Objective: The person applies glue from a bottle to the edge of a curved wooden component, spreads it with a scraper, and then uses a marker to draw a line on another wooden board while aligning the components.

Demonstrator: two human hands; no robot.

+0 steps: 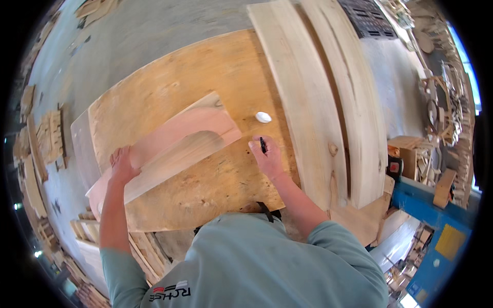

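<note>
My left hand [123,165] lies flat with its fingers stretched out on a long, curved, pinkish template [177,127]. The template rests on a pale wooden board [179,154], set slantwise on a worn plywood tabletop [205,190]. The board's grain shows in the hollow of the curve and at the far corner. Past the board's right end, my right hand [267,156] is closed round a short black pen [263,145], above the tabletop. A small white oval object [263,117] sits just beyond that hand; its kind is unclear.
Two long, thick planks [303,102] run side by side along the tabletop's right, a dark gap between them. A blue machine frame [431,210] stands at the lower right. Stacked wood [50,136] lies on the floor at left, and a black crate [365,19] is at the far right.
</note>
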